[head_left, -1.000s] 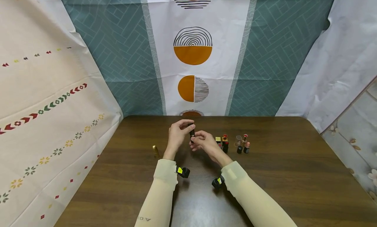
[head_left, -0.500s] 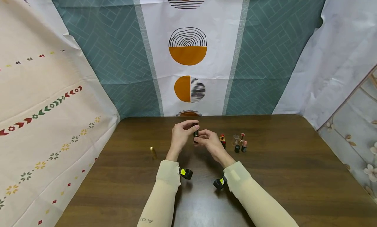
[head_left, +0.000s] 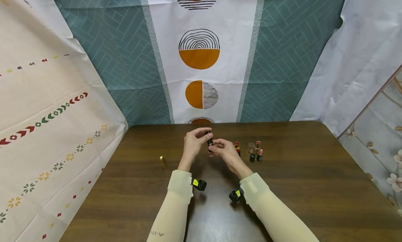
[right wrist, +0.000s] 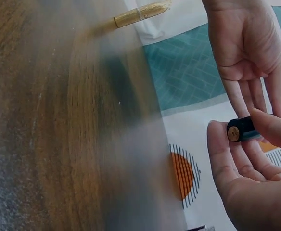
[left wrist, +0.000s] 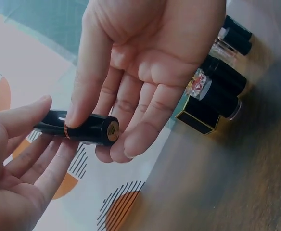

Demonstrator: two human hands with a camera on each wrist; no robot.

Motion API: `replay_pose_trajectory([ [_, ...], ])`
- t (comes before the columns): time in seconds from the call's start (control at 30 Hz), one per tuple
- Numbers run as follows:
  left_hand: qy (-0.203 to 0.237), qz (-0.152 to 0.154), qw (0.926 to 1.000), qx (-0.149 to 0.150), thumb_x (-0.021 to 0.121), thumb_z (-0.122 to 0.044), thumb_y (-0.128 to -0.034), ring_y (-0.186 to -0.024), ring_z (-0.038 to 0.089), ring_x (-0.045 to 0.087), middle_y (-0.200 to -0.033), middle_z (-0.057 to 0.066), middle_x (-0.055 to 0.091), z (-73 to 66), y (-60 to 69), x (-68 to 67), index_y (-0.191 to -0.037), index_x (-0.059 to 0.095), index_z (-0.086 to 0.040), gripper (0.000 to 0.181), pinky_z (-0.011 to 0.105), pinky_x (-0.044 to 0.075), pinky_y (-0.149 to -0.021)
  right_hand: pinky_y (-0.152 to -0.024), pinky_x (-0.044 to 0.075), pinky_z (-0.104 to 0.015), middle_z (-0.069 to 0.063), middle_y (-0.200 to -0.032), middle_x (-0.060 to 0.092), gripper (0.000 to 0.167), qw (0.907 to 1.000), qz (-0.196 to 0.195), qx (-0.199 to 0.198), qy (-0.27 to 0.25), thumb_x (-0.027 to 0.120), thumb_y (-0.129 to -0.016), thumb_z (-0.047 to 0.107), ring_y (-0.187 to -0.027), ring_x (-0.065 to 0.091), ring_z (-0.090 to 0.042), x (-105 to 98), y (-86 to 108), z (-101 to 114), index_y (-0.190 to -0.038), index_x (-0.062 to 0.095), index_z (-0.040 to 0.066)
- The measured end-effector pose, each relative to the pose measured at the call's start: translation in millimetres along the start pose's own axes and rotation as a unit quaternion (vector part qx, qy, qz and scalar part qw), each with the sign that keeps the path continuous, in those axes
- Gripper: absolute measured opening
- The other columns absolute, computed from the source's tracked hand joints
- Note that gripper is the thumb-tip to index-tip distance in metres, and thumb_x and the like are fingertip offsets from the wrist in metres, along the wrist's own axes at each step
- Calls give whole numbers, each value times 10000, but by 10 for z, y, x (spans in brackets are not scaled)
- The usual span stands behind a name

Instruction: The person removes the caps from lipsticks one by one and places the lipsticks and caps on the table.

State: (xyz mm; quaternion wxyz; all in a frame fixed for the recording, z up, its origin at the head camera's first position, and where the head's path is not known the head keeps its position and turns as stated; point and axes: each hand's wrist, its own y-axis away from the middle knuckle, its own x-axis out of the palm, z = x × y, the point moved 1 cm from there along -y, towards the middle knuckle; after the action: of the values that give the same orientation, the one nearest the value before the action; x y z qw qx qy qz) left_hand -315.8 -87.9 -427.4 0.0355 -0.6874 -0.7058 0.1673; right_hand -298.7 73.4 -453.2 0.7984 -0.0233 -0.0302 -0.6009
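A black lipstick tube (head_left: 209, 140) with a thin gold band stands nearly upright above the table, between both hands. My left hand (head_left: 193, 143) pinches its upper end between thumb and fingers. Lower down, my right hand (head_left: 224, 152) pinches the base. In the left wrist view the tube (left wrist: 95, 129) appears in one piece, and a round gold label marks its base end. That same base end of the lipstick (right wrist: 241, 130) faces the camera in the right wrist view, between right thumb and fingers.
A gold lipstick tube (head_left: 163, 161) stands left of the hands on the brown wooden table (head_left: 132, 196). Right of them are a red lipstick (head_left: 237, 145), partly hidden, a clear cap (head_left: 251, 147), another red lipstick (head_left: 258, 145), a black cap (head_left: 252, 158) and a pink lipstick (head_left: 260, 154).
Both hands and the tube sit slightly further right in the head view than a second ago, while the view itself has turned a little. Both hands keep their hold on the lipstick tube.
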Motion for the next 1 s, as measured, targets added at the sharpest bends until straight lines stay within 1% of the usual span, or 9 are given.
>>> replay_pose_trajectory([
  [0.13, 589, 60, 9979, -252, 795, -197, -948, -975, 212, 721, -1057, 90, 761, 42, -16, -5, -1197, 785, -81, 274, 441, 590, -914, -992, 526, -580, -309, -1209, 656, 340, 10000, -58, 78, -2, 656, -1036, 93, -910, 722, -228, -27, 2, 2, -1323, 610, -83],
  [0.3, 1267, 92, 9905, -532, 785, -169, -952, -908, 224, 761, -1073, 125, 739, 90, -43, -17, -1212, 764, -27, 297, 523, 563, -957, -996, 511, -606, -331, -1170, 669, 318, 9999, -109, 62, 68, 659, -1032, 82, -848, 711, -197, -44, 8, 16, -1302, 637, -82],
  [0.4, 1354, 54, 9886, -664, 785, -147, -949, -908, 228, 771, -1072, 134, 741, 92, -54, -30, -1209, 760, -1, 299, 537, 548, -971, -986, 519, -597, -299, -1118, 697, 307, 9999, -115, 57, 75, 660, -1027, 67, -817, 705, -171, -40, 13, 23, -1290, 643, -91],
  [0.5, 1247, 36, 9896, -718, 787, -139, -946, -914, 231, 772, -1077, 136, 746, 75, -66, -40, -1197, 762, 17, 297, 522, 554, -962, -949, 553, -548, -242, -1051, 725, 299, 9999, -93, 51, 65, 660, -1022, 50, -800, 705, -165, -28, 15, 21, -1274, 643, -109],
  [0.6, 1179, 37, 9904, -714, 789, -132, -945, -914, 229, 771, -1088, 142, 750, 56, -82, -43, -1184, 765, 27, 289, 545, 543, -971, -917, 573, -511, -208, -1008, 735, 285, 9999, -103, 30, 58, 657, -1020, 36, -787, 705, -167, -14, 17, 29, -1259, 646, -119],
  [0.73, 1254, -15, 9896, -701, 795, -125, -939, -891, 214, 772, -1083, 138, 759, 31, -93, -48, -1157, 782, 12, 258, 593, 511, -987, -936, 559, -553, -227, -1004, 728, 264, 9999, -123, -12, 77, 650, -1020, 22, -773, 705, -166, 6, 24, 65, -1243, 652, -120],
  [0.8, 1285, -64, 9892, -698, 797, -127, -937, -883, 215, 772, -1068, 126, 764, 25, -91, -53, -1141, 794, -4, 238, 596, 510, -984, -944, 550, -573, -250, -1009, 723, 261, 9999, -107, -43, 101, 643, -1024, 20, -769, 704, -163, 14, 28, 74, -1238, 647, -128],
  [0.9, 1419, -116, 9871, -727, 799, -124, -934, -889, 253, 772, -1049, 124, 770, 29, -81, -51, -1131, 797, -3, 231, 585, 518, -985, -949, 543, -585, -277, -1022, 716, 257, 9999, -112, -31, 126, 634, -1029, 20, -766, 701, -158, 17, 35, 83, -1235, 641, -134],
  [1.0, 1555, -113, 9848, -767, 802, -125, -931, -897, 266, 774, -1053, 125, 773, 35, -62, -37, -1143, 791, 8, 251, 525, 553, -967, -969, 533, -587, -264, -1028, 722, 253, 9997, -196, 25, 172, 635, -1027, 15, -790, 716, -180, 11, 35, 91, -1229, 644, -136],
])
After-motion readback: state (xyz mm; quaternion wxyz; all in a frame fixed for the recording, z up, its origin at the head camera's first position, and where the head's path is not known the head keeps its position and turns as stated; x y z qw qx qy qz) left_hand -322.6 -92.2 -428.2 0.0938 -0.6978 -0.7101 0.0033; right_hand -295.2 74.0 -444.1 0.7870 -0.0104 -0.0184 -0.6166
